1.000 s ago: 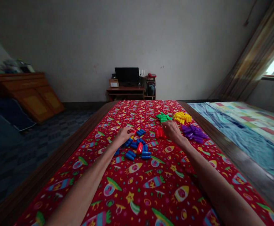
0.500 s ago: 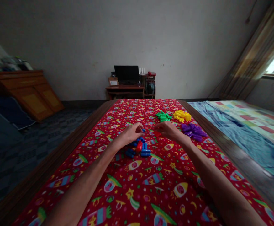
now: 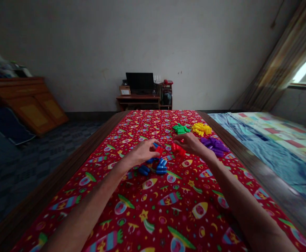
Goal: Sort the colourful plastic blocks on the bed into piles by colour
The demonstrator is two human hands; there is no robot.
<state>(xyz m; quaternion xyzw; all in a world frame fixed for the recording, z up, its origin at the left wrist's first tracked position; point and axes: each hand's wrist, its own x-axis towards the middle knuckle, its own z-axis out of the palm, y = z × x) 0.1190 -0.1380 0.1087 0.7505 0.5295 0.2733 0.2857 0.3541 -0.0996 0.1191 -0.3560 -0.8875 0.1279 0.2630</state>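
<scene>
My left hand [image 3: 145,151] is closed at the fingertips on a small red plastic piece [image 3: 159,149], just above a loose pile of blue tube-like plastic pieces [image 3: 161,167]. A bit of blue also shows by its fingers; whether the hand holds that too is unclear. To the right, my right hand [image 3: 191,142] hovers with curved, parted fingers over several red pieces [image 3: 179,151] on the cloth. Nothing is visible between those fingers, though the hand partly covers the red pieces.
Behind my right hand lie a green pile [image 3: 181,129] and a yellow pile [image 3: 201,129]; a purple pile [image 3: 216,147] sits to its right. A red patterned cloth [image 3: 147,199] covers the table. A bed [image 3: 247,140] stands along the right side.
My left hand has taken the red piece from the blue pile and lifted it. My right hand has stayed nearly in place, and more red pieces now show beneath it.
</scene>
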